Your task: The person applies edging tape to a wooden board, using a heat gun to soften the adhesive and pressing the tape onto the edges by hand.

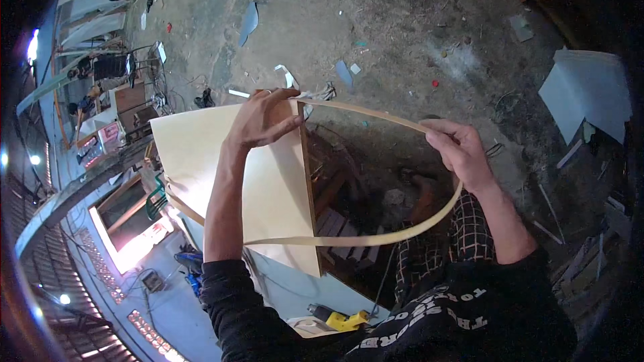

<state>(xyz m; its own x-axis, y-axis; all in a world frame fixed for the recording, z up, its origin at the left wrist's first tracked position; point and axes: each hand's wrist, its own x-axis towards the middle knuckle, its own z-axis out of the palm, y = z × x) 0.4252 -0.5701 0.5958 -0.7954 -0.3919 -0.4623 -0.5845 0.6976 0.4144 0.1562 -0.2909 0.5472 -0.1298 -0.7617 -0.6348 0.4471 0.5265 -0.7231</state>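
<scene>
A pale cream board [275,181] lies in front of me, its right edge dark. My left hand [265,117] is at the far right corner, thumb over the face and fingers along the far edge, closing on the end of a thin, pale edge-banding strip [365,112]. Off to the right, my right hand [459,151] pinches the same strip between thumb and fingers. From there the strip bows back toward me in a wide loop and crosses the board's near part, passing by my left forearm. The fingertips of my left hand partly hide the strip's end.
A yellow and black heat gun [345,320] rests on the light blue surface [288,281] close to my body. White sheets [583,90] are stacked at the right. Scraps litter the concrete floor [396,27]. Tools and cables crowd a cluttered bench [131,97] at the left.
</scene>
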